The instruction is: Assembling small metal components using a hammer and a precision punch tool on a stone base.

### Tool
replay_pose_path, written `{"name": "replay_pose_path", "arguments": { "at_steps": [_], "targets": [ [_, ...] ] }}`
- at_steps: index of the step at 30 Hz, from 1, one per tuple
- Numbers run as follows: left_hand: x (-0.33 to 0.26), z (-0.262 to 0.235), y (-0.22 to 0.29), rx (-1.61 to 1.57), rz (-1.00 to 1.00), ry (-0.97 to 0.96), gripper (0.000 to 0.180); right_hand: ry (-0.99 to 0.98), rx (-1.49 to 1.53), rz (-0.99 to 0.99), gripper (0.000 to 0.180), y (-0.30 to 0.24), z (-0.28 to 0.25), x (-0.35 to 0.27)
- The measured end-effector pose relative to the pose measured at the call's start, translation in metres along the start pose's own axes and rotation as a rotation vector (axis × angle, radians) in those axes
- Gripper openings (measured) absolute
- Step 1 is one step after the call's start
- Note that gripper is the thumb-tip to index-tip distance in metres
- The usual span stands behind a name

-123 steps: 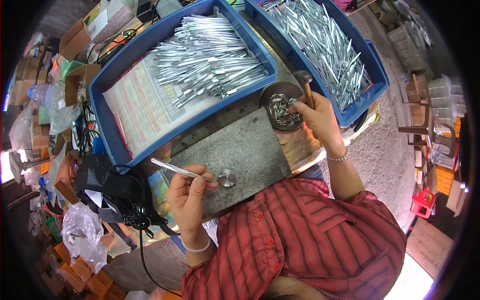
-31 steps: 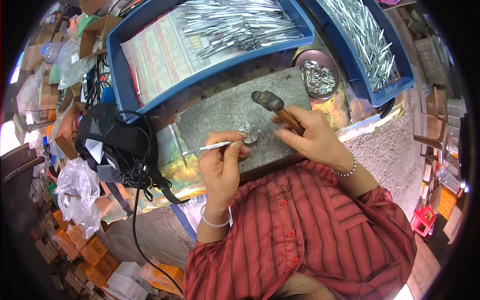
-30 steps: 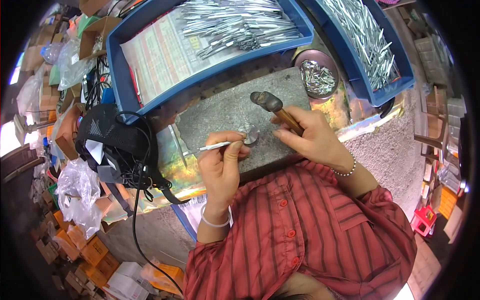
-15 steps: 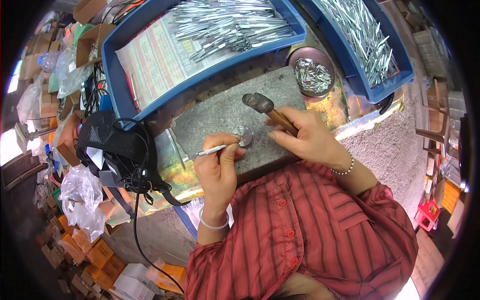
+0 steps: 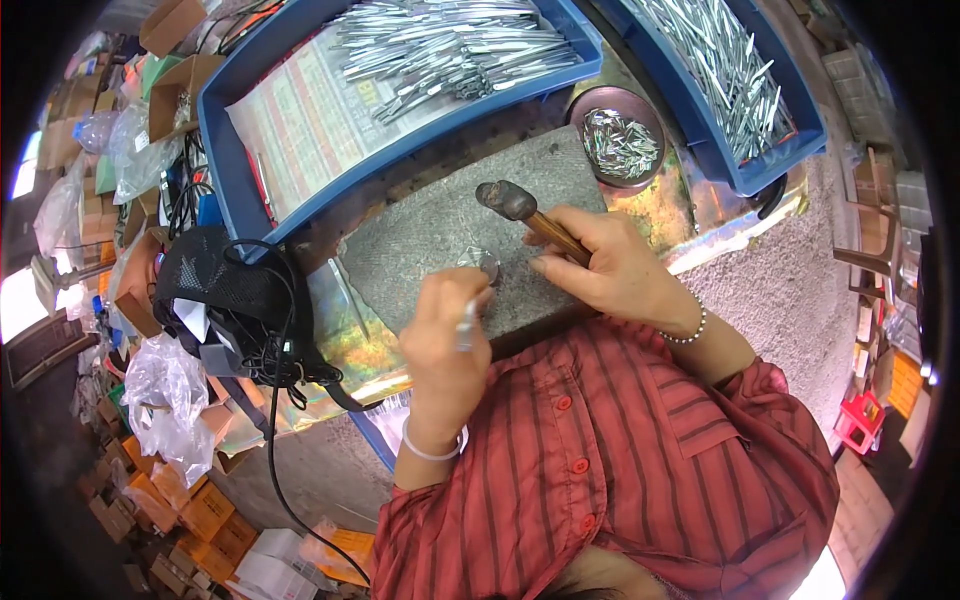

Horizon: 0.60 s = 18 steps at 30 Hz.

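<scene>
A hammer [image 5: 555, 232] with a dark metal head and wooden handle is in my right hand [image 5: 610, 262], its head held above the grey stone block [image 5: 400, 240]. My left hand [image 5: 445, 330] is closed and smeared by motion, low over the block's near side. A slim silver metal piece [image 5: 466, 326] shows as a blur against its fingers. Just beyond those fingertips a small round metal disc [image 5: 486, 266] sits on the block, with tiny shiny bits beside it. Another slim metal tool [image 5: 349, 298] lies at the block's left edge.
A blue tray [image 5: 400, 150] holds many slim silver pieces on printed paper. A second blue tray [image 5: 690, 140] stands at the far right, beside a round dish [image 5: 657, 122] of small metal bits. A black mesh bag [image 5: 225, 290] with cables is at the left.
My left hand has turned over, and the slim metal piece has swung from pointing left to lying across the fingers. The hammer stays in my right hand, almost unmoved.
</scene>
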<state>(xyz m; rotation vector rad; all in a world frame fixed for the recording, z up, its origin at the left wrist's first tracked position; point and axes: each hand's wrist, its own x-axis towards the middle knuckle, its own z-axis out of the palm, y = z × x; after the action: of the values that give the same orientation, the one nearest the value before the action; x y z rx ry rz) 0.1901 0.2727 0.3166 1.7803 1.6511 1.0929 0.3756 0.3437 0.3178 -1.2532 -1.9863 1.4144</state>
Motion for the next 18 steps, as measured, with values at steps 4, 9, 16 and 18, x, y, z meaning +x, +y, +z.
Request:
{"name": "replay_pose_path", "arguments": {
  "at_steps": [4, 9, 16, 18],
  "targets": [
    [0.004, 0.001, 0.006, 0.227, 0.127, -0.015, 0.029, -0.01, 0.094, -0.063, 0.024, -0.009, 0.0, -0.001],
    [0.001, -0.008, 0.005, 0.243, 0.108, -0.033, 0.029, -0.159, 0.172, -0.284, 0.023, -0.054, -0.007, 0.005],
    [-0.008, -0.005, -0.011, 0.13, 0.151, -0.02, 0.019, -0.144, -0.031, -0.706, 0.029, -0.087, -0.002, 0.011],
    [-0.006, -0.009, -0.008, 0.175, 0.143, -0.024, 0.019, -0.096, -0.063, -0.475, 0.031, -0.093, -0.01, -0.001]
  ]
}}
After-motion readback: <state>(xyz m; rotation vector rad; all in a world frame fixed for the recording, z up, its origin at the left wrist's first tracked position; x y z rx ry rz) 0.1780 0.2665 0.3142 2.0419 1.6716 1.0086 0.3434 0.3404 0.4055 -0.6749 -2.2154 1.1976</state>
